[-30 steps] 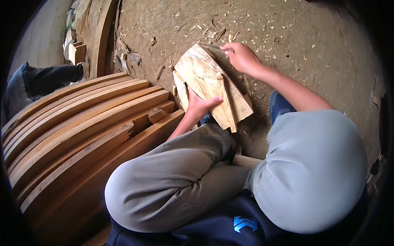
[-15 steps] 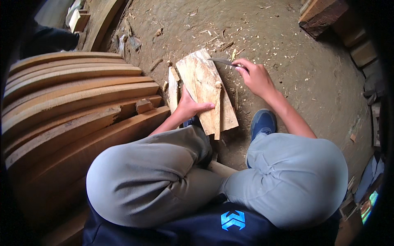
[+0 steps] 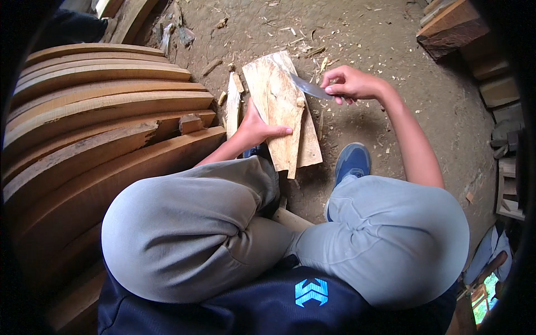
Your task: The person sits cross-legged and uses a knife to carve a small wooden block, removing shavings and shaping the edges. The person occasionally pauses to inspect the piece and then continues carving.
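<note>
My left hand point(image 3: 259, 127) grips a pale, rough-faced piece of wood point(image 3: 277, 100) by its left edge, thumb laid across its face and the other fingers hidden. Under it, a flatter wooden board point(image 3: 310, 146) shows along the right side. My right hand point(image 3: 355, 85) is closed round a knife point(image 3: 310, 87); its handle is mostly covered by the fingers. The grey blade points left, its tip at the upper right edge of the pale wood. Whether the blade touches the wood, I cannot tell.
Long sawn planks point(image 3: 106, 103) are stacked at the left, a small wood block point(image 3: 191, 123) on them. A narrow offcut point(image 3: 233, 106) lies left of the held wood. Chips are scattered over the dirt floor point(image 3: 363, 33). Thick timber point(image 3: 451, 30) stands at the far right.
The knife has turned so its blade's flat side shows, and its tip sits a little lower along the wood's edge. My right wrist is more bent. The left hand keeps its hold.
</note>
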Demonstrator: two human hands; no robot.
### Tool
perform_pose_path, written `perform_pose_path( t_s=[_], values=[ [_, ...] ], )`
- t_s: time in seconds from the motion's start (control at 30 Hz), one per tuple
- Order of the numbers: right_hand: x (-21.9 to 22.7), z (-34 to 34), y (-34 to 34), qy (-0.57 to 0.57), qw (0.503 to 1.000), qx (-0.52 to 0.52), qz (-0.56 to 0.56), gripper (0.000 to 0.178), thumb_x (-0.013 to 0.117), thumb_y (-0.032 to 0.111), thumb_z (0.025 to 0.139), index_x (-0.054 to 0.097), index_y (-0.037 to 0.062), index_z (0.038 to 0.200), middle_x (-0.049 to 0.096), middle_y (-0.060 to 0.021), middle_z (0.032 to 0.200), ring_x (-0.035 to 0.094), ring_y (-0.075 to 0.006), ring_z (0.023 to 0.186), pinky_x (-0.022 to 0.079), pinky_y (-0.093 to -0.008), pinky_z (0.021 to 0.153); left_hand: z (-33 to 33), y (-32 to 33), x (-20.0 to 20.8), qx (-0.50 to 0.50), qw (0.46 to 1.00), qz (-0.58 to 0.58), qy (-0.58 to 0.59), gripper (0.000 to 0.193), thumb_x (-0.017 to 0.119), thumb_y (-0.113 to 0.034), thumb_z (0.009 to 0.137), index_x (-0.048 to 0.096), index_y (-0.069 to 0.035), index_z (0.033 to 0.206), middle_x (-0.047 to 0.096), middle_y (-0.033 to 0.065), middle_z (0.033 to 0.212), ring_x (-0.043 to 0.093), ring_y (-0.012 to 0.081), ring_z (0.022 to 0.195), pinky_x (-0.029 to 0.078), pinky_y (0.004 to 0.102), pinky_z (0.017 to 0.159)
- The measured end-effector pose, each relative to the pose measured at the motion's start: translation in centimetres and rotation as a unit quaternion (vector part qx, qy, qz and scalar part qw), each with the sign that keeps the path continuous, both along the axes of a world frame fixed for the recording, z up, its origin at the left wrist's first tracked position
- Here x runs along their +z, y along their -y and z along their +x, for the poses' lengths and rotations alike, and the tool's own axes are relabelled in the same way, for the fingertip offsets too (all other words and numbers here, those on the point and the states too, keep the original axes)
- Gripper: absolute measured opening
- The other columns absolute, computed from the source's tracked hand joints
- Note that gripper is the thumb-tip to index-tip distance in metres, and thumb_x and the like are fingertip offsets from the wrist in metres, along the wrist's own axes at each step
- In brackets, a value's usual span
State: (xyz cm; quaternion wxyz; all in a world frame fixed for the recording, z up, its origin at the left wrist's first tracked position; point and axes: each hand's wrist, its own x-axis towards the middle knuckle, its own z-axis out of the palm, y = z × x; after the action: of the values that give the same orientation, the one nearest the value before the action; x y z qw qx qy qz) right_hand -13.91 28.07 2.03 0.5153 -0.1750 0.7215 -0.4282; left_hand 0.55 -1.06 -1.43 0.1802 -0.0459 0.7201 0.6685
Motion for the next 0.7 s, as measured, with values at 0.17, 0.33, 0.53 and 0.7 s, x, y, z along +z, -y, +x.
perform_pose_path(
  t_s=[0.17, 0.33, 0.53, 0.7],
  values=[
    [0.2, 0.9, -4.0, -0.167, 0.967, 0.013, 0.190, 0.017, 0.063, 0.016, 0.096, 0.067, 0.0050, 0.109, 0.070, -0.0065, 0.081, 0.064, -0.0118, 0.064, 0.050, -0.0334, 0.062, 0.1, -0.1, 0.4, 0.011, 1.000, 0.021, 0.015, 0.123, 0.101, -0.021, 0.057, 0.018, 0.006, 0.144, 0.042, 0.0207, 0.141, 0.045, 0.0270, 0.134, 0.037, 0.0401, 0.114],
    [2.0, 3.9, -2.8, -0.258, 0.956, -0.103, 0.091, 0.024, 0.059, 0.020, 0.097, 0.065, 0.0088, 0.117, 0.072, -0.0145, 0.092, 0.069, -0.0294, 0.084, 0.051, -0.0412, 0.077, 0.0, 0.4, -0.2, 0.002, 1.000, 0.000, 0.007, 0.122, 0.100, -0.020, 0.058, 0.018, 0.005, 0.144, 0.042, 0.0206, 0.141, 0.045, 0.0269, 0.134, 0.038, 0.0401, 0.114],
    [3.4, 6.0, -0.1, -0.391, 0.913, -0.076, 0.086, 0.026, 0.060, 0.018, 0.096, 0.068, 0.0149, 0.121, 0.072, -0.0173, 0.102, 0.068, -0.0367, 0.094, 0.054, -0.0445, 0.084, 0.1, -0.1, -0.1, 0.006, 0.999, 0.032, 0.019, 0.121, 0.100, -0.019, 0.059, 0.018, 0.005, 0.143, 0.041, 0.0207, 0.141, 0.044, 0.0272, 0.134, 0.038, 0.0402, 0.114],
    [2.4, 7.1, 0.5, -0.409, 0.899, -0.143, 0.064, 0.025, 0.061, 0.015, 0.095, 0.071, 0.0157, 0.118, 0.071, -0.0155, 0.108, 0.068, -0.0362, 0.098, 0.055, -0.0443, 0.085, 0.3, 0.2, -0.6, 0.010, 1.000, 0.020, 0.008, 0.121, 0.100, -0.019, 0.059, 0.017, 0.005, 0.144, 0.041, 0.0207, 0.141, 0.044, 0.0273, 0.135, 0.038, 0.0406, 0.114]
  ],
)
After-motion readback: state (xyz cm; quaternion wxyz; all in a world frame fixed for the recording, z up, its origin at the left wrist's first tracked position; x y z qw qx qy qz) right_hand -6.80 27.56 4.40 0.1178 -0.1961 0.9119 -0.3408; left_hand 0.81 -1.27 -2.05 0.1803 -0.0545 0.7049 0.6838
